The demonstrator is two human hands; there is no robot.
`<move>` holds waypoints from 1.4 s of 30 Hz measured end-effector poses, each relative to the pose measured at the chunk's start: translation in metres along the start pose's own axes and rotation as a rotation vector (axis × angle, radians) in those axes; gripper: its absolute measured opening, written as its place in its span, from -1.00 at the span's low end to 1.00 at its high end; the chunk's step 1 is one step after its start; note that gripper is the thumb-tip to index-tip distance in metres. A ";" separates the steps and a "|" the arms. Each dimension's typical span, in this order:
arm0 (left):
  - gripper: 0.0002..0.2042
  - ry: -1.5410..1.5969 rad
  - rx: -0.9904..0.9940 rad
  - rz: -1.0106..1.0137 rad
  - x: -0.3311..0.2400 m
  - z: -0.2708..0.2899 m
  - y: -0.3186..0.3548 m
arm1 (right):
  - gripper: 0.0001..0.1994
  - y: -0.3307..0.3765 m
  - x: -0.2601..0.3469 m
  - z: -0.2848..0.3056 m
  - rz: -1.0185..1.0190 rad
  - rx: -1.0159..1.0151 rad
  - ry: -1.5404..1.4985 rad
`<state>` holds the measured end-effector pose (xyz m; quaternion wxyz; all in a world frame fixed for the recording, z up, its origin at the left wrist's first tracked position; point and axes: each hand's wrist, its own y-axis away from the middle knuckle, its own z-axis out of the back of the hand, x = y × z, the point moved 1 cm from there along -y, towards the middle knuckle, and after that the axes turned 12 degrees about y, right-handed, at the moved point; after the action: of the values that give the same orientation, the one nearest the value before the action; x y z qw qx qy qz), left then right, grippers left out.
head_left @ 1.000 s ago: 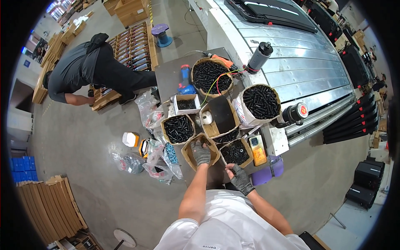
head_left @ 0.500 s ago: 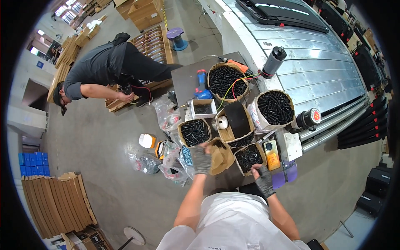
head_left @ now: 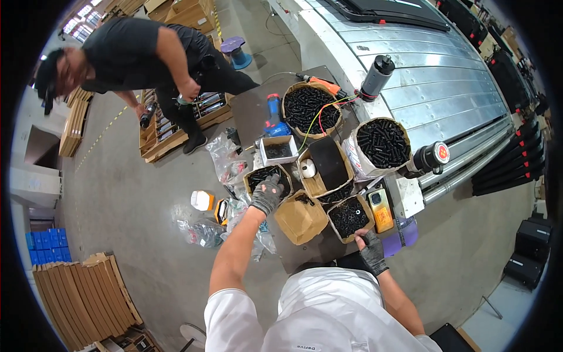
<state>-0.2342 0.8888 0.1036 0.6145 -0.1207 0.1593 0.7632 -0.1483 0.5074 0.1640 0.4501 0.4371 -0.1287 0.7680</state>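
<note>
My left hand, in a grey fingerless glove, reaches into a carton of black screw-like parts. Its fingers point down among the parts, stretched out and slightly apart; nothing shows in them. My right hand, gloved alike, is at the near right corner of a carton of small black rings or nuts. Its thumb and fingers are pinched together; whatever lies between them is too small to make out. Between the hands stands a brown carton with a few black pieces at its far edge.
Behind are larger containers of black parts, a blue power driver, a white box and a carton with a white roll. A phone lies at right. A metal-slatted conveyor runs alongside. A co-worker bends over a crate.
My left hand has moved from the brown carton's left side up into the carton of screw-like parts. My right hand stays by the ring carton. The co-worker has shifted and holds a dark cylinder lower.
</note>
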 end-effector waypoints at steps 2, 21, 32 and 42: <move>-0.87 0.590 -0.197 0.289 0.014 -0.010 -0.004 | -0.84 -0.001 0.001 -0.002 -0.008 0.025 0.029; -0.82 0.472 -0.333 0.323 0.015 -0.008 0.024 | -0.84 0.012 -0.003 -0.010 0.028 -0.027 -0.063; -0.77 0.914 -0.369 0.388 0.011 -0.008 0.037 | -0.84 0.007 0.030 -0.008 0.011 0.101 -0.094; -0.84 0.355 -0.399 0.267 0.003 -0.005 0.022 | -0.83 0.027 0.021 -0.005 0.012 0.048 -0.101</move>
<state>-0.2565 0.8849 0.0996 0.4355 -0.3489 0.1255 0.8203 -0.1767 0.5074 0.1829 0.4278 0.4855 -0.1353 0.7503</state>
